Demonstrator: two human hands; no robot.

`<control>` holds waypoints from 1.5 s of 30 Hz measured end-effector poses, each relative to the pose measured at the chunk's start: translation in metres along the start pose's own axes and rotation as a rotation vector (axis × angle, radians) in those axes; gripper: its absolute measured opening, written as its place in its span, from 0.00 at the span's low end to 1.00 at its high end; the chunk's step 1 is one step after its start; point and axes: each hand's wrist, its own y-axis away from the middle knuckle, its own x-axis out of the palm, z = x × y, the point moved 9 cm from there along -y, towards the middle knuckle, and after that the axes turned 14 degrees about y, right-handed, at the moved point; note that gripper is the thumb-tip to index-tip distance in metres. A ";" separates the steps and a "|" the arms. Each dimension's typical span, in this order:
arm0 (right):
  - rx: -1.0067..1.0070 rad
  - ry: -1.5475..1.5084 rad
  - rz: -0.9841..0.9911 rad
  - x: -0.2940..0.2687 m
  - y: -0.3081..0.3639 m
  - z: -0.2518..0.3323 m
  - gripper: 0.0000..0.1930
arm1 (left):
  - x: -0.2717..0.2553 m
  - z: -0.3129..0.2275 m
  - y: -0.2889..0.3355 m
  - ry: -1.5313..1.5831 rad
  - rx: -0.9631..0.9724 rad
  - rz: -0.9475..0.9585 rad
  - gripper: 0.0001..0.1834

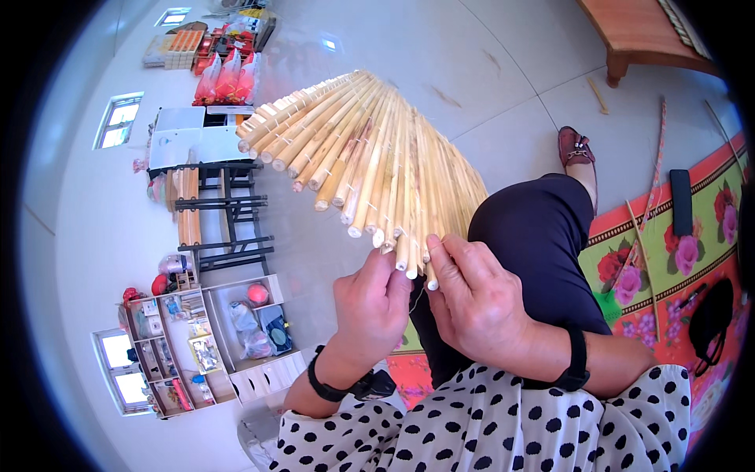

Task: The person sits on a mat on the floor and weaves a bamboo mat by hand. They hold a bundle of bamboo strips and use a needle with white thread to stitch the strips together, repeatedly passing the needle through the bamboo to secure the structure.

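A mat of pale, straw-coloured stalks (370,153), bound side by side with white thread, fans out in front of me, its cut ends facing my body. My right hand (481,293) is closed, thumb and fingers pinching the outermost stalks close to their ends. Beside it, my left hand (368,297) is curled shut against the near edge of the mat, the thumb pressed to the forefinger by the stalk ends. The left fingertips are partly hidden, and any thread between them is too fine to make out. Part of the mat rests by my dark-trousered knee (535,224).
At right, a floral mat (621,267) carries a black phone (680,202), a loose stick (643,271) and a black mask-like item (712,318). A wooden furniture piece (641,31) stands at upper right. Shelves (177,354) and black-framed folded furniture (224,208) line the left wall.
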 end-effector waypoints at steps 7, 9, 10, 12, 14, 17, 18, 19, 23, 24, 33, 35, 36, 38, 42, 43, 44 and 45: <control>0.016 -0.015 0.041 0.004 0.003 0.001 0.30 | 0.000 0.011 0.007 0.195 -0.119 -0.179 0.12; 0.019 -0.030 0.048 0.004 0.003 0.002 0.30 | -0.001 0.010 0.007 0.205 -0.123 -0.180 0.12; 0.034 -0.041 0.036 0.004 0.003 0.001 0.30 | -0.002 0.007 0.007 0.176 -0.106 -0.176 0.12; 0.065 -0.060 0.016 0.005 0.005 -0.001 0.29 | -0.002 0.000 0.007 0.124 -0.075 -0.169 0.12; 0.043 -0.043 0.048 0.004 0.005 -0.001 0.30 | 0.000 0.004 0.009 0.181 -0.070 -0.179 0.12; 0.024 -0.036 0.066 0.006 0.005 0.000 0.31 | 0.001 0.007 0.010 0.266 -0.080 -0.209 0.12; 0.020 -0.034 0.069 0.007 0.006 0.000 0.31 | 0.001 0.008 0.010 0.298 -0.085 -0.221 0.11; 0.014 -0.027 0.073 0.008 0.006 0.001 0.31 | 0.001 0.010 0.010 0.286 -0.096 -0.217 0.11; -0.008 -0.006 0.097 0.010 0.005 0.004 0.32 | -0.002 0.014 0.012 0.252 -0.148 -0.212 0.10; -0.011 -0.004 0.104 0.010 0.005 0.005 0.32 | -0.002 0.013 0.012 0.246 -0.163 -0.214 0.09; -0.009 -0.056 0.079 0.013 0.010 0.004 0.33 | 0.008 0.007 0.012 0.371 -0.128 -0.137 0.23; -0.038 -0.029 0.105 0.012 0.010 0.006 0.33 | 0.007 0.005 0.012 0.362 -0.115 -0.173 0.19; -0.057 -0.013 0.117 0.012 0.009 0.007 0.34 | 0.007 0.004 0.012 0.359 -0.105 -0.194 0.17; -0.033 0.024 0.091 0.014 0.011 0.005 0.33 | 0.007 0.002 0.011 0.241 0.011 -0.219 0.11; 0.060 -0.008 0.050 0.012 0.006 0.005 0.31 | -0.001 -0.003 0.006 0.309 0.001 -0.191 0.11; 0.067 -0.033 0.042 0.010 0.006 0.006 0.30 | -0.002 0.012 0.009 0.462 -0.010 -0.196 0.14; 0.077 -0.057 0.035 0.011 0.006 0.005 0.29 | -0.016 0.015 0.007 0.377 -0.023 -0.249 0.16; 0.093 -0.072 0.026 0.011 0.007 0.003 0.28 | -0.037 0.018 0.005 0.299 -0.034 -0.294 0.18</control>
